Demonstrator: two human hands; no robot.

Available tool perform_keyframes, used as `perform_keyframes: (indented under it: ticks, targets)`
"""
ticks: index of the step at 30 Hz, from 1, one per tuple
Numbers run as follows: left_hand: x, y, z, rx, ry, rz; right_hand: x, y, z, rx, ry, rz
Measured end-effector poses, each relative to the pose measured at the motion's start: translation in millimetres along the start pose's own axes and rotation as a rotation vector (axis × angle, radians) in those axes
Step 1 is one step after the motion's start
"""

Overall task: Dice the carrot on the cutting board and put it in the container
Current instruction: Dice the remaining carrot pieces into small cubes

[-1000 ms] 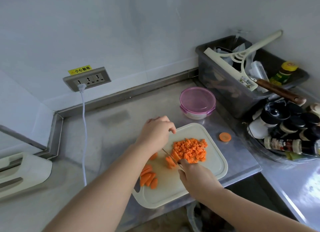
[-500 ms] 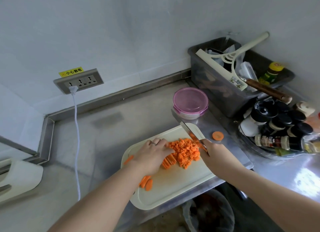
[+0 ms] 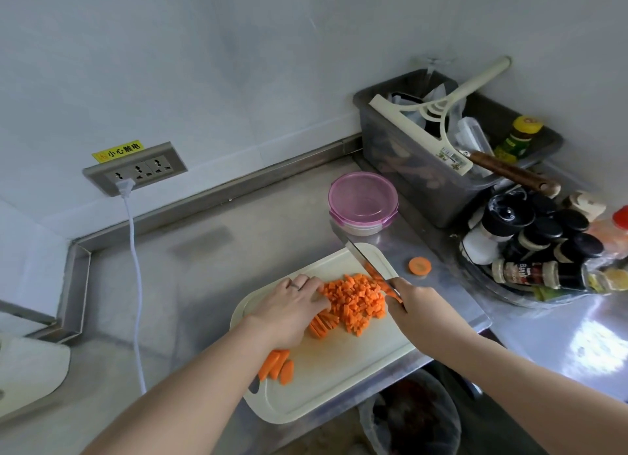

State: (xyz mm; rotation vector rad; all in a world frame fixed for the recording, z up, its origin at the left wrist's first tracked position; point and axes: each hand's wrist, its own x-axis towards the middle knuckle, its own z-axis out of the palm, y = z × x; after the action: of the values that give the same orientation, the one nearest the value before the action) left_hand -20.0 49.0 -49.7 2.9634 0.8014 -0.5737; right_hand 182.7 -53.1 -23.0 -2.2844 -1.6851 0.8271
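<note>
Left hand (image 3: pixel 292 313) presses flat, fingers fairly straight, on the carrot sticks (image 3: pixel 323 323) beside the diced pile (image 3: pixel 356 298) on the cutting board (image 3: pixel 339 386); right hand (image 3: pixel 418 305) grips the knife (image 3: pixel 360 254). Curl those fingertips back, then slice across in even steps (the pink-lidded container (image 3: pixel 363 199) isn't open yet).

The worktop (image 3: pixel 210 271) is brushed steel, dull and faintly scuffed mid-frame, with a bright glare at the lower right. The cutting board (image 3: pixel 343 379) on it is matt cream plastic. The container (image 3: pixel 362 199) at centre has a translucent pink plastic lid, smooth and slightly shiny. The knife (image 3: pixel 360 255) blade is polished metal. At the upper right, the bin (image 3: pixel 407 169) is smoky grey plastic, the squeegee (image 3: pixel 438 111) across it is cream plastic, and the handle (image 3: pixel 509 172) beside it is varnished wood. The jar caps (image 3: pixel 547 232) at the right edge are glossy black. The socket plate (image 3: pixel 136 169) at left is satin metal and the wall (image 3: pixel 238 63) is smooth matt white.
</note>
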Motion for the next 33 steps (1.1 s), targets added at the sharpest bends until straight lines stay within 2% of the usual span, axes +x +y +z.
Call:
perform_keyframes:
  ticks: [10, 21, 26, 33]
  targets:
    - [8, -4, -6, 0.08, -0.048, 0.088, 2, 0, -1, 0.001, 0.002, -0.002]
    - [9, -1, -8, 0.081, -0.059, 0.072, 0, -4, 1, -0.046, -0.011, -0.021]
    - [-4, 15, 3, 0.013, -0.057, -0.112, -3, -10, 9, -0.043, -0.037, -0.046]
    - [-21, 53, 23, -0.304, -0.009, -0.582, -14, -19, 35, -0.017, -0.18, -0.088]
